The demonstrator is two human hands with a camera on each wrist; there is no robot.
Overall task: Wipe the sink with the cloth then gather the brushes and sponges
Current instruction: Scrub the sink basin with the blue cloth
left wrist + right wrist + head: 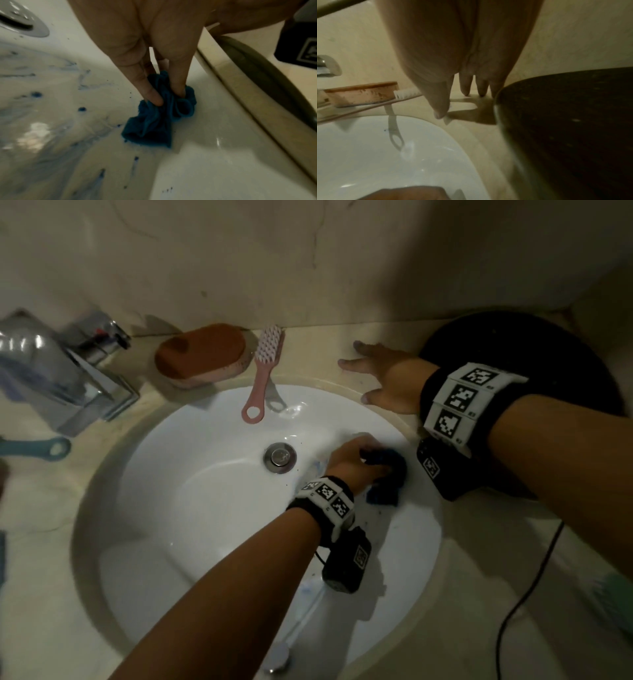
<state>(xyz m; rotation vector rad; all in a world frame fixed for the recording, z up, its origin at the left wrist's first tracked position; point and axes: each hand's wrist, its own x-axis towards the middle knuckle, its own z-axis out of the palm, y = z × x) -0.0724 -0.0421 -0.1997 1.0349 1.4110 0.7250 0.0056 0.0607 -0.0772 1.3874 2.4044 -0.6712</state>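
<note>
Fingers (155, 97) of the left hand (349, 462) were pinching a bunched-up blue cloth (154, 121), thumb on one side and the rest dug into the folds, pressing it down against the right side of the sink (191, 508) bowl, not far from the drain (280, 457). Blue smears and specks were all over the porcelain around it, so pretty messy in there.

Right hand (380, 378) wasn't holding anything, just spread flat on the counter (41, 594) behind the sink rim, fingertips touching the surface, right beside a dark round thing (573, 128) that I honestly couldn't identify.

Rest of the cleaning stuff was up on the back ledge: a brown-topped sponge (202, 354) near the wall, and a pink brush (265, 371) just beside it, bristles up, with its looped handle end hanging over the bowl edge. Tap (61, 371) sat on the left, and a teal handle (37, 448) poked in from the left edge. Something greenish at the far right edge was too blurry to call. A black cable (527, 594) ran across the counter on the right.
</note>
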